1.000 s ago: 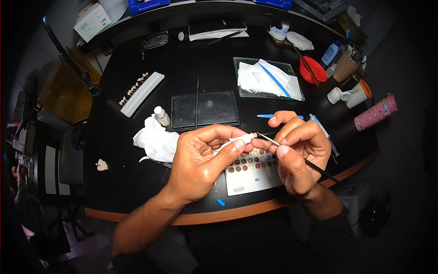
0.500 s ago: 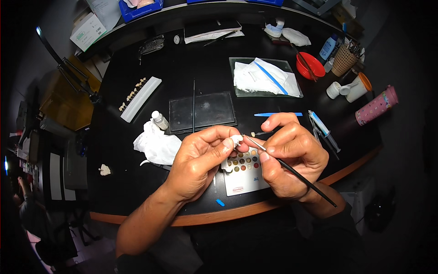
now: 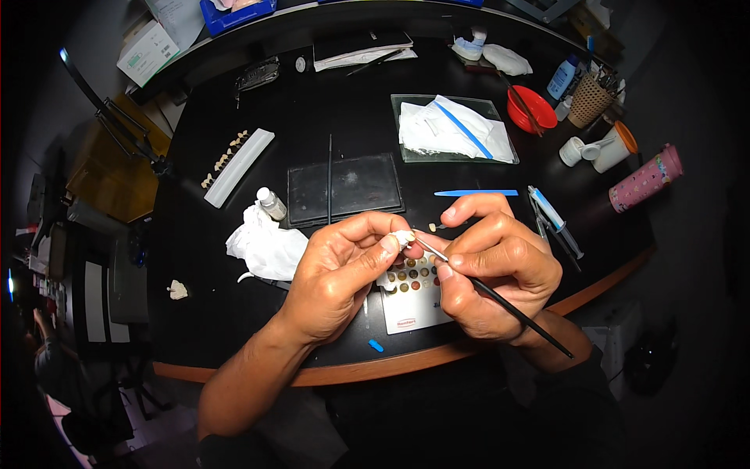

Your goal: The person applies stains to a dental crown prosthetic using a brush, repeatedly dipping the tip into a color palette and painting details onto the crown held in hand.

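Over white palette (image 3: 422,311), left hand (image 3: 344,270) pinches small white piece (image 3: 403,238), likely light, brittle, best gripped by sides; right hand (image 3: 500,270) pinches black-handled tool (image 3: 517,312).

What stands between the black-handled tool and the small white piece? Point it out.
Nothing visible: the tip of the black-handled tool in the right hand is right at the small white piece pinched in the left hand. Whether it actually touches is too small to tell.

Red bowl (image 3: 547,116) on black table (image 3: 336,103)
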Motion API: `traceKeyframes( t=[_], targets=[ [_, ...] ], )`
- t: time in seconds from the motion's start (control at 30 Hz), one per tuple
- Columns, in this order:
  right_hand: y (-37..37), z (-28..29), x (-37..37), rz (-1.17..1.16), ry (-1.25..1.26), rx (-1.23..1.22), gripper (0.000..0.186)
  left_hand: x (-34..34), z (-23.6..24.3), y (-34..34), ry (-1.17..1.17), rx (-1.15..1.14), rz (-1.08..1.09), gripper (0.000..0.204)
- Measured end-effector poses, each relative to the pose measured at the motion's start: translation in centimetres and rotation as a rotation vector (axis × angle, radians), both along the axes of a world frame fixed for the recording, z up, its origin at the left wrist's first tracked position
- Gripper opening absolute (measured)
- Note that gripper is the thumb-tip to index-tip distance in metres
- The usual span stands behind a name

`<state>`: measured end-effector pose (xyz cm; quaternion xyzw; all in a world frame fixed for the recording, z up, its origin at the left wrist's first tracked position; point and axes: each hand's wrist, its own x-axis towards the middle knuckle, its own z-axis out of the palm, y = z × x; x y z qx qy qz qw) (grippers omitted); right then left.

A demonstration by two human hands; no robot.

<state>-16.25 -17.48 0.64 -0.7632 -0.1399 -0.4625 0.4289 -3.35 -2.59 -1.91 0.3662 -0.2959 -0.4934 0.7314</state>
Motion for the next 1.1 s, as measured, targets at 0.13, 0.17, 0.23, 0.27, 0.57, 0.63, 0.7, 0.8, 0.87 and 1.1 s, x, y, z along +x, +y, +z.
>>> traceKeyframes(
  t=[0.13, 0.17, 0.23, 0.27, 0.57, 0.63, 0.7, 0.8, 0.87, 1.1],
  targets=[
    [-0.08, -0.16, -0.02, -0.001, -0.001, 0.002, 0.016, 0.03, 0.01, 0.02, -0.024, 0.012, 0.007, 0.021],
    [-0.12, -0.09, -0.07, 0.003, 0.005, -0.002, 0.016, -0.01, 0.06, 0.03, -0.022, 0.012, 0.008, 0.021],
    [-0.13, -0.09, -0.08, 0.009, 0.013, -0.006, 0.016, -0.1, 0.16, 0.02, -0.021, 0.009, 0.021, 0.02],
    [-0.14, -0.11, -0.07, 0.005, 0.01, -0.006, 0.016, -0.11, 0.16, 0.02, -0.02, 0.009, 0.021, 0.02],
    [0.01, -0.06, -0.01, -0.004, 0.006, 0.004, 0.017, -0.08, 0.18, 0.05, -0.029, 0.0, 0.021, 0.02],
    [-0.05, -0.07, 0.04, 0.0, 0.007, -0.007, 0.017, -0.12, 0.25, 0.08, -0.032, 0.009, 0.031, 0.02],
    [-0.08, -0.18, 0.17, -0.004, -0.03, -0.005, 0.017, -0.09, 0.28, 0.1, -0.039, 0.001, 0.029, 0.02],
    [-0.06, -0.22, 0.2, -0.005, -0.034, -0.009, 0.017, -0.06, 0.25, 0.13, -0.047, -0.005, 0.028, 0.02],
    [-0.05, -0.21, 0.22, -0.006, -0.032, -0.006, 0.017, -0.04, 0.15, 0.12, -0.048, -0.002, 0.029, 0.02],
    [0.03, -0.35, 0.07, -0.01, -0.01, 0.03, 0.017, 0.0, -0.05, 0.07, -0.045, -0.006, 0.017, 0.02]
  ],
)
